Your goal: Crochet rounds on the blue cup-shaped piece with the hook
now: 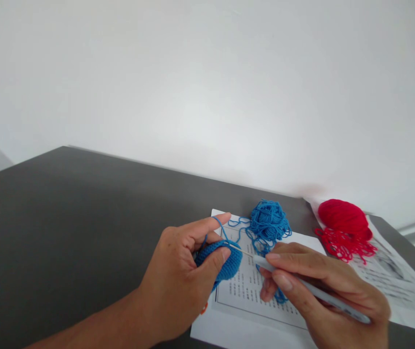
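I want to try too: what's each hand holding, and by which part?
The left hand pinches the blue crocheted piece near its upper edge; the right hand grips the crochet hook by its grey handle.

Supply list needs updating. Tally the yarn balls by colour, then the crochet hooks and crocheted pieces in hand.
Blue yarn ball: 1
Red yarn ball: 1
Crochet hook, in the right hand: 1
Blue crocheted piece, in the left hand: 1
Total: 4
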The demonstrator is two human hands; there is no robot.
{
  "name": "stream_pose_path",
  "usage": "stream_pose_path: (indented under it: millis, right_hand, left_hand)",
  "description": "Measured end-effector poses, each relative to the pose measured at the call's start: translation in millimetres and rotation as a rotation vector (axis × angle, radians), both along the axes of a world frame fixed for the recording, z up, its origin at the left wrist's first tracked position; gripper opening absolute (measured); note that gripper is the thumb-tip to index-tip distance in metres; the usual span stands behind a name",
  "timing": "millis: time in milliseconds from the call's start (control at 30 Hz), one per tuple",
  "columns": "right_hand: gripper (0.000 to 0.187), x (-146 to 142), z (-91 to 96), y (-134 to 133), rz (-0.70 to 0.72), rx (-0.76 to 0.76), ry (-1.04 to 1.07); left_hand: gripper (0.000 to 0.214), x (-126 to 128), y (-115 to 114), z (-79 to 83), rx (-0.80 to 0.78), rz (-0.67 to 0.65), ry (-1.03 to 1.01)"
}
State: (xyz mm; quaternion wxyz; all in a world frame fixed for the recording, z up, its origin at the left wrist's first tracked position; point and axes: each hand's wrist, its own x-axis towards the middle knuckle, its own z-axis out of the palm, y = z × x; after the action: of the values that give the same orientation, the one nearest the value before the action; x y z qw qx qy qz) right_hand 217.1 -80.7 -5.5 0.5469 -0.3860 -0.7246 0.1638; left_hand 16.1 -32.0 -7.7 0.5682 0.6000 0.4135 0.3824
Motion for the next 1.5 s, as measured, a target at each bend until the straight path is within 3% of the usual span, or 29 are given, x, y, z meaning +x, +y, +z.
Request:
stream_pose_path:
  millis: [267, 633, 967, 1233, 1500]
  right_hand:
    - [0.036, -1, 0.4, -2, -0.004, 0.031, -0.02]
    - [0.034, -14, -13.8, -8, -0.102, 0.091, -0.063]
    - [0.028, -15, -9.9, -14, -0.198, 0.104, -0.197]
    - [0.024, -10, -15.4, -13, -0.233, 0.271, -0.432]
    - [0.021, -18, -22.4, -8, -0.278, 0.343, -0.444]
  left_hand:
    - [0.055, 1, 0, 0.4, 0.007, 0.03, 0.03]
    - [0.052, 3, 2, -1.9, 0.083, 0.115, 0.073]
    - [0.047, 4, 3, 0.8, 0.108, 0.119, 0.091]
    - [0.044, 3, 5, -1.0, 0.157, 0.126, 0.112]
    - [0.045, 3, 4, -4.3, 0.194, 0.148, 0.122]
